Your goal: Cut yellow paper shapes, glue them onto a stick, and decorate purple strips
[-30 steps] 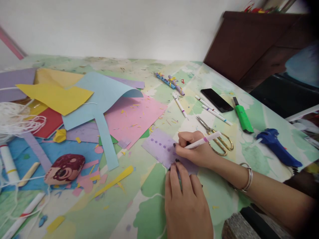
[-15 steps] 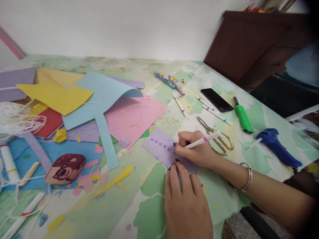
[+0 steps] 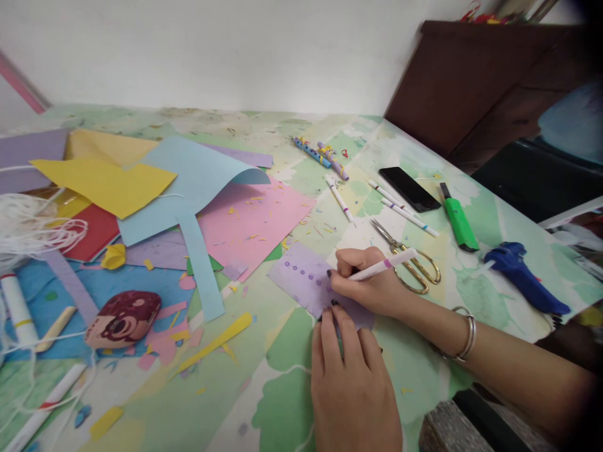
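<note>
A piece of purple paper [image 3: 294, 285] lies flat on the table, with a row of small dark purple circles drawn across it. My right hand [image 3: 367, 279] is closed around a white marker [image 3: 386, 263] with a purple band, its tip end hidden behind the fingers over the paper. My left hand [image 3: 355, 380] lies flat, fingers stretched out, with its fingertips on the paper's near edge. Gold-handled scissors [image 3: 407, 257] rest just beyond my right hand, apart from it.
A black phone [image 3: 409, 188], a green-handled cutter [image 3: 459, 223] and a blue glue gun [image 3: 525, 276] lie to the right. Two decorated paper tubes [image 3: 313, 152] are farther back. Coloured sheets [image 3: 179, 169], white string [image 3: 32, 226] and a bear-patterned case [image 3: 125, 320] crowd the left.
Almost nothing differs. Both hands keep their places on the purple paper, and the marker stays in my right hand at the same slant.
</note>
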{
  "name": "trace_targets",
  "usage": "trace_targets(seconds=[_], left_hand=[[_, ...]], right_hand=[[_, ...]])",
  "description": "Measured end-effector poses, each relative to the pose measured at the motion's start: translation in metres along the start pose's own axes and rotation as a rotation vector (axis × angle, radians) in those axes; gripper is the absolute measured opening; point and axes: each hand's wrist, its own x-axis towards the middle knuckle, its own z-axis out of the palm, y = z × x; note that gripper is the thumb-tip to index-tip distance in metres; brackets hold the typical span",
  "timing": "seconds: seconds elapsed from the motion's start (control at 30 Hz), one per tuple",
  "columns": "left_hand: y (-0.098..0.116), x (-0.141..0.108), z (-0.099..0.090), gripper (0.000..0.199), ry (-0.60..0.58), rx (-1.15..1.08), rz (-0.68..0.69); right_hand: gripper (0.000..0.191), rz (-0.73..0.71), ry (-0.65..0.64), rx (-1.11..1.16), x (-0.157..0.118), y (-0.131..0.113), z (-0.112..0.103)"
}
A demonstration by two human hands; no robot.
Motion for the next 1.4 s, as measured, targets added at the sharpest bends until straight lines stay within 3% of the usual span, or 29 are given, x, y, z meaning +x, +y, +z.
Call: trace_targets(seconds=[1.4], left_hand=[[0.0002,-0.0004,0.0012,0.019,0.013,0.002,-0.011]], right_hand=[[0.032,-0.056,0.036,0.008,0.002,0.0013,0.001]])
